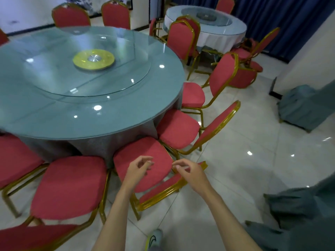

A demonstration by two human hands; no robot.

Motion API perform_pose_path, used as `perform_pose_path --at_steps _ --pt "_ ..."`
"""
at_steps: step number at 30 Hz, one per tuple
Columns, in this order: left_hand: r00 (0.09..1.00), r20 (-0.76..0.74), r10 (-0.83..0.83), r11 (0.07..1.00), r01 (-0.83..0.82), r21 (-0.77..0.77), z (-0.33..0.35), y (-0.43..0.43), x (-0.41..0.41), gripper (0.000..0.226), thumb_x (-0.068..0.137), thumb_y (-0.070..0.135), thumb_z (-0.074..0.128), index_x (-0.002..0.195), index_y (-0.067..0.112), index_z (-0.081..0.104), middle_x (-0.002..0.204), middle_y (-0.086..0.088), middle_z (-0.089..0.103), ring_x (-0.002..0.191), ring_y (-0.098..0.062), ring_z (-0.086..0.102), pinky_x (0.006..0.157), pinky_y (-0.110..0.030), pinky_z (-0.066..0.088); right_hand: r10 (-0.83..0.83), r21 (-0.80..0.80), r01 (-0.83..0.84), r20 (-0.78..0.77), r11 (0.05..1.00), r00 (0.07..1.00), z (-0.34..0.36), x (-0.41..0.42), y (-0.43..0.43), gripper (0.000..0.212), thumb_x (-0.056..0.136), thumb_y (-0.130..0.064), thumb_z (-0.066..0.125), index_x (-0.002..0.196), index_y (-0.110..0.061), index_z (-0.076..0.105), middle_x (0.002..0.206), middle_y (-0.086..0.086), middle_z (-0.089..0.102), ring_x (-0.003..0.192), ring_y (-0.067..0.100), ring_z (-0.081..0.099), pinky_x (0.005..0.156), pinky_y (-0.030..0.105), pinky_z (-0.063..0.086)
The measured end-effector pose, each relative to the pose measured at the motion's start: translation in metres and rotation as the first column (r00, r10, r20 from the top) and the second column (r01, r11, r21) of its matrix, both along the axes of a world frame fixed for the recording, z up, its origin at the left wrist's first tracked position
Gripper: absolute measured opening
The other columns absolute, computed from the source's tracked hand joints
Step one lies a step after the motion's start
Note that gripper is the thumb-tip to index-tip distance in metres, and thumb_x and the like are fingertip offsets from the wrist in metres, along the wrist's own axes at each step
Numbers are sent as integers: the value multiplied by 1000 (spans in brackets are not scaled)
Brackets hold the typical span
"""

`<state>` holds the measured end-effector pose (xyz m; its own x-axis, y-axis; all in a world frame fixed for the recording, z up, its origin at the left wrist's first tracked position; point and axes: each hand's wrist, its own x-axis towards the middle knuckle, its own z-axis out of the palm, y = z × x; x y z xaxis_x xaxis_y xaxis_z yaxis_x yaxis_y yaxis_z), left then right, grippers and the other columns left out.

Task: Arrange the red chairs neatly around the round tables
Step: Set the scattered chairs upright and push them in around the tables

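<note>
The fingers (149, 163) of the left hand (136, 170) are loosely curled and hold nothing. Those of the right hand (190, 173) are the same, released, with the thumb near the fingertips. Both hands hang close together over the near chair (145, 153), the left above its seat and the right above the gap between seat and backrest (163, 189); if the right one touches the frame I cannot tell. The two forearms rise from the bottom edge and lean toward each other. The near chair stands at the rim of the round bench (54, 120), with its seat front against the grey cloth, and it faces up and left toward the bench. The long axis of the backrest runs from lower left to upper right. Just beside its right corner is the gold frame of the right chair (177, 129), and the left chair (70, 185) is near on the other side. On the bench lies a glass turntable (117, 80) with a yellow disc (79, 59). Further right, more chairs crowd at mixed angles before a far bench (217, 38) with white cloth. Heaps of grey-green cloth (299, 105) lie on the floor (244, 142) at the right.
</note>
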<state>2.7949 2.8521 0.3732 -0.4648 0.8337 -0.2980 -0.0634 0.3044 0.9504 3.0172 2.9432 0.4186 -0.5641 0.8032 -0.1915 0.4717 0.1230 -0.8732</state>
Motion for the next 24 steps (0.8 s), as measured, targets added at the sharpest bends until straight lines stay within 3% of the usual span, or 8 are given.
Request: perform_pose_path --at_steps 4,8,12,15,17,21,24 --pt "1000 -21 -1 999 0 -35 1 14 -5 17 99 15 65 106 27 75 99 3 79 88 -16 74 77 -32 55 44 18 -45 60 999 997 -25 10 28 12 98 -36 66 107 -37 73 108 -21 70 107 -3 63 89 17 51" --pt "997 -26 67 993 -69 -92 -1 26 11 15 100 17 64 107 26 74 101 0 78 85 -11 72 73 -29 52 150 -83 -139 148 987 978 -48 31 58 12 99 -34 65 108 -35 73 103 -19 71 101 0 66 92 29 58" --pt "988 -89 130 983 -140 -115 -2 33 42 14 99 14 65 109 19 73 101 -2 77 84 -10 73 70 -16 52 291 -103 -275 202 956 935 -61 41 92 14 101 -34 62 110 -32 72 103 -18 70 99 2 65 90 29 58" --pt "964 -179 197 969 -219 -115 -3 32 74 14 98 10 67 108 17 74 102 -1 76 95 -19 72 86 -28 58 431 -74 -425 223 902 875 -71 50 110 16 102 -40 58 107 -35 73 100 -19 70 95 -1 63 83 23 53" --pt "943 -235 235 948 -275 -158 -6 21 98 16 99 13 65 107 22 74 103 6 75 101 -12 70 93 -33 56 508 -57 -507 185 860 841 -73 57 115 20 102 -42 58 107 -32 74 100 -18 69 96 -1 62 84 23 50" --pt "909 -281 309 903 -373 -213 -13 -10 148 12 96 33 72 108 35 73 102 14 74 99 -7 69 92 -41 59 633 5 -637 112 771 766 -80 70 120 25 99 -48 59 109 -31 73 104 -19 67 104 -1 56 92 26 48" --pt "896 -417 156 904 -299 -304 -21 -33 177 52 79 67 78 123 43 66 117 20 67 116 -3 60 103 -38 50 741 133 -760 171 636 649 -84 83 126 35 96 -47 62 128 -33 65 120 -19 63 113 0 50 98 23 42"
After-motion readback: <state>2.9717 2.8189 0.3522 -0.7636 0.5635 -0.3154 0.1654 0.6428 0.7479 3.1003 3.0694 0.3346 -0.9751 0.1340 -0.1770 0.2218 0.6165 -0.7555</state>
